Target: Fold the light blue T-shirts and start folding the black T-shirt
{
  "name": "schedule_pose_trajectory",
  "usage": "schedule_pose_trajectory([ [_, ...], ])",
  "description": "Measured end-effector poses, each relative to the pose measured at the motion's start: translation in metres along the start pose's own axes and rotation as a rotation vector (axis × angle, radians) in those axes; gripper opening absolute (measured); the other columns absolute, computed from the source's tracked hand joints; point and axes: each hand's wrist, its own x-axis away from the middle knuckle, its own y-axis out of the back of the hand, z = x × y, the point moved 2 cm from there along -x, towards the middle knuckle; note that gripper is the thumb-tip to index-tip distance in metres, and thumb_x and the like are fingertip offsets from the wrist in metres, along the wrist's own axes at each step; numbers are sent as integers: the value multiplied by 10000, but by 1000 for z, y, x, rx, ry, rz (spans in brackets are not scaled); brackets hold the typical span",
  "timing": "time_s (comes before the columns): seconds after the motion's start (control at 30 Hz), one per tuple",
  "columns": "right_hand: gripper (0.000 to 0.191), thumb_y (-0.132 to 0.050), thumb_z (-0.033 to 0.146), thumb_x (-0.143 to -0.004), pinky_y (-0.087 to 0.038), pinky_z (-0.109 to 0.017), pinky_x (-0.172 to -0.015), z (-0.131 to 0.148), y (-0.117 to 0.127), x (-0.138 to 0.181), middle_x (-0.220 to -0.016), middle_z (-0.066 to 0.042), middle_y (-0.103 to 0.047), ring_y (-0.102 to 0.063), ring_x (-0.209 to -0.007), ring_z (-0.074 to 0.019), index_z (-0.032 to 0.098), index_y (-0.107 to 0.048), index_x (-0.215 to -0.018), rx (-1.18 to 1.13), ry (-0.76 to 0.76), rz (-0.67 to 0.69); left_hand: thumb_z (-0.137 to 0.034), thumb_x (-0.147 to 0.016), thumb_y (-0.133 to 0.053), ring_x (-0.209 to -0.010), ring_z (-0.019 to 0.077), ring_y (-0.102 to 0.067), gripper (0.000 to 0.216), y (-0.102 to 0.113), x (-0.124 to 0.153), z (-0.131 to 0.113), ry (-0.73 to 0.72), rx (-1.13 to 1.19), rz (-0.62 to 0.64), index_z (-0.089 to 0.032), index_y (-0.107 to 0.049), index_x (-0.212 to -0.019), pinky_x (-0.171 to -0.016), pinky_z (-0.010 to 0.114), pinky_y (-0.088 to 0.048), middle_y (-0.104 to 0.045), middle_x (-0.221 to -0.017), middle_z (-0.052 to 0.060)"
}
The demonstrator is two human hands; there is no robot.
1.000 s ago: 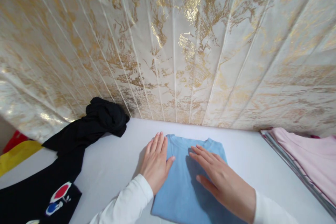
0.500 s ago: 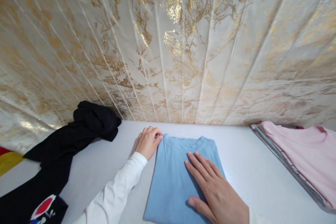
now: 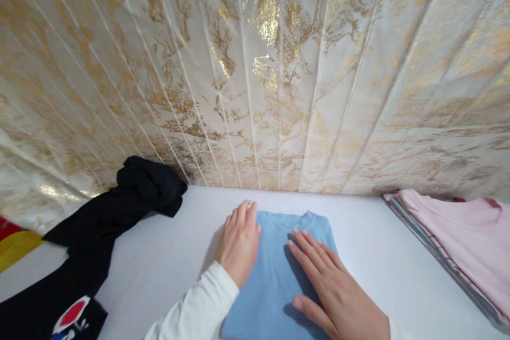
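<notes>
A folded light blue T-shirt [image 3: 274, 276] lies on the white table [image 3: 171, 260], its collar toward the wall. My left hand [image 3: 239, 241] rests flat on the shirt's left edge, fingers stretched out and together. My right hand [image 3: 329, 289] lies flat on the shirt's right half, fingers spread and pointing up-left. Neither hand holds anything. Both wrists wear white sleeves.
A black garment [image 3: 107, 223] with a red and blue print sprawls at the left. A yellow and red cloth [image 3: 14, 239] shows at the far left edge. A stack of folded clothes topped by a pink shirt [image 3: 466, 244] sits at the right. A gold-veined panelled wall [image 3: 255, 74] stands behind.
My left hand went from pinching the shirt's upper left corner to lying flat on its left edge. My right hand stayed flat on the shirt.
</notes>
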Motion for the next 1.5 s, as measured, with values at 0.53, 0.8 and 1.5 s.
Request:
schedule_pose_trajectory([
  [0.53, 798, -354, 647, -866, -275, -493, -1090, -35, -18, -11, -1503, -179, -234, -140, -1394, -322, 68, -342, -1416, -39, -463, 125, -462, -947, -358, -1395, 275, -191, 609, -21, 30, -8, -105, -92, 113, -99, -308, -1433, -1091, 466, -275, -225, -1503, 147],
  [0.8, 715, -249, 596, -919, -254, -488, -1108, -3, 2, 8, -1514, -122, -175, -145, -1397, -260, 107, -283, -1440, -106, -363, 143, -441, -983, -255, -1394, 233, -208, 564, -8, 70, 1, -219, -34, 129, -144, -236, -1463, -1107, 417, -283, -182, -1514, 92],
  [1.5, 654, -358, 556, -910, -186, -464, -1132, 40, 36, 44, -1535, -73, -188, -120, -1412, -243, 207, -271, -1456, -358, -225, 234, -412, -940, -349, -1385, 233, -227, 550, 6, 124, -8, -129, -33, 204, -171, -323, -1433, -1094, 432, -292, -203, -1503, 68],
])
